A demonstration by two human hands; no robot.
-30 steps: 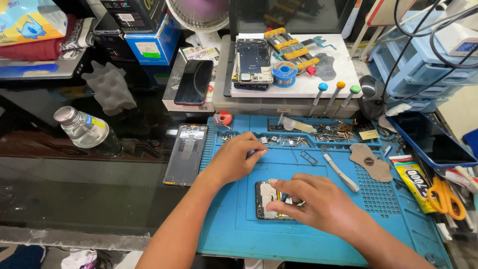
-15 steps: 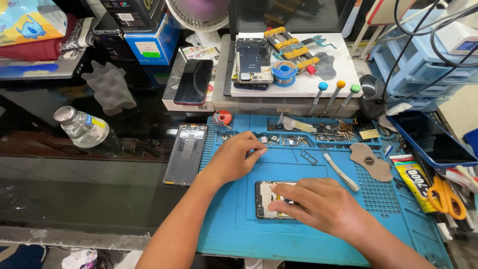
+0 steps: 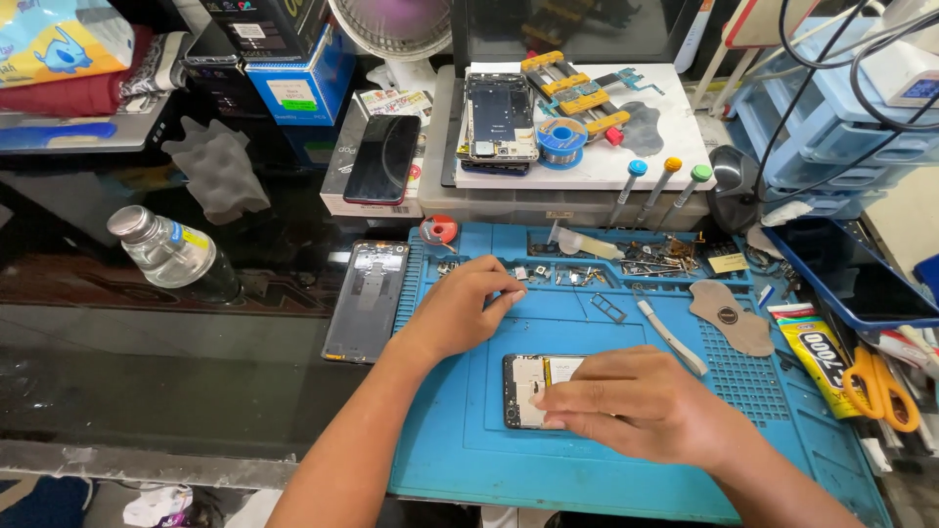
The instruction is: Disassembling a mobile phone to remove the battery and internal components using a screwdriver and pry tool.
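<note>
— Fingertips of right hand (image 3: 641,406) pressed flat on opened phone (image 3: 536,389), mid blue silicone mat (image 3: 460,460); pinning, not clamped.

— Left hand (image 3: 465,308)?

— Pinched together at mat's parts tray (image 3: 587,276); too small to tell on what.

— Handling?

— Probably light, stiff, fragile inside; best held by edges. Smooth glass back cover (image 3: 367,298) alongside.

Left hand (image 3: 468,305): forearm comes in from bottom centre, angled up and right, wrist straight. Palm down, fingers curled, thumb and index fingertips (image 3: 513,293) pinched together at the far end. Right hand (image 3: 641,403): forearm enters from lower right corner, pointing left. Palm down, flat and low, fingers (image 3: 562,396) stretched leftward and pressed down, thumb tucked along the near side. Hands apart, no contact.
</note>
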